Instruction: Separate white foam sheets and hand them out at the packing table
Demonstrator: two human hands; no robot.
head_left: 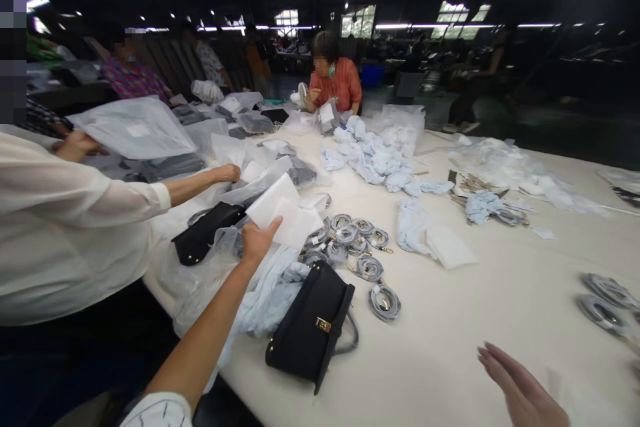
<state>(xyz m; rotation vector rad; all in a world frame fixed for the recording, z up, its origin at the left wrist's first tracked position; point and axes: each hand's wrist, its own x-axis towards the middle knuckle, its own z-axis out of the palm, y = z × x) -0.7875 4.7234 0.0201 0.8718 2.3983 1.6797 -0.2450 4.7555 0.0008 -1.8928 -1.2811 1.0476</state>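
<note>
My left hand (257,240) is closed on white folded sheets (287,213), with the thumb on top. Below them a black handbag (310,327) with a gold clasp lies tilted on the table, its grey handle toward the right. My right hand (523,383) is over the table at the lower right, fingers stretched out and holding nothing. Several coiled grey straps (385,302) with gold hooks lie beyond the handbag. Pale blue crumpled paper (270,293) and clear plastic lie under my left forearm.
At the left a co-worker in a white sleeve (75,213) reaches over plastic-wrapped goods, close to my left arm. A second black bag (207,233) lies there. Across the table (425,333) sits a person in red (340,83). More blue paper (375,153) is heaped mid-table.
</note>
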